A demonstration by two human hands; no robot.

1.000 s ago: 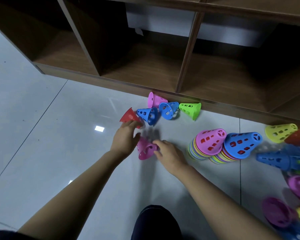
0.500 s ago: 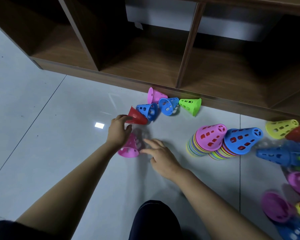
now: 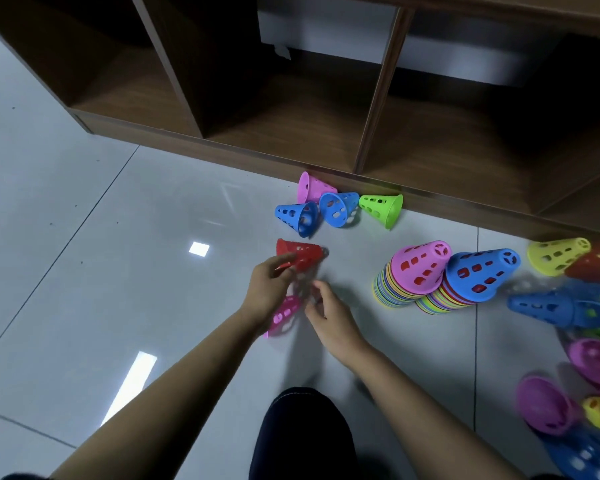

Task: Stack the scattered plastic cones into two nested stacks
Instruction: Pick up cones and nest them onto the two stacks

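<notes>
Tiled floor [image 3: 118, 271] open leftward, shelf edge [image 3: 222, 147] behind; left hand [image 3: 267, 291] grasping red cone [image 3: 303, 255], right hand [image 3: 331, 315] unclear.

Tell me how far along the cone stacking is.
Done: a pink-topped stack and a blue-topped stack stand nested. In hand: the left hand grips a red cone, a pink cone beneath it; the right hand is close by. Left: four cones by the shelf and a blurred cluster at the right edge.
</notes>
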